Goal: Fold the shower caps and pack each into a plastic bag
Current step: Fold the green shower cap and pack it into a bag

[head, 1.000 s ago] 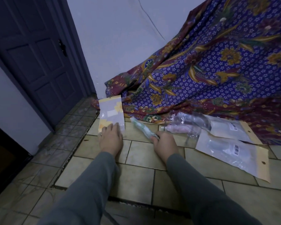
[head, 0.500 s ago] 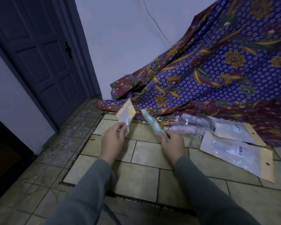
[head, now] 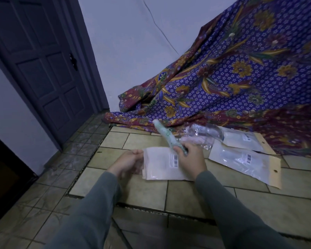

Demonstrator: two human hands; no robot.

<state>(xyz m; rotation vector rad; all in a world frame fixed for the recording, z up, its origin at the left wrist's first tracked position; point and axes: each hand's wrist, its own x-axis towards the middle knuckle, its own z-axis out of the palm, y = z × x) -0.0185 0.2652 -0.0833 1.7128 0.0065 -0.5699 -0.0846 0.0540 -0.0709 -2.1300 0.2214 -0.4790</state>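
The left hand (head: 128,159) is pinching the edge of a plastic bag (head: 160,166) above the floor (head: 144,191); the right hand (head: 191,159) is gripping a rolled shower cap (head: 164,134), tilted up over the bag.

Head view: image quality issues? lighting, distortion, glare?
Head view: dim, bluish light; wide-angle bending of the dark panelled door and the tile lines; soft glare on the white barcoded plastic bag in the left hand; rolled pale green shower cap in the right hand slightly soft.
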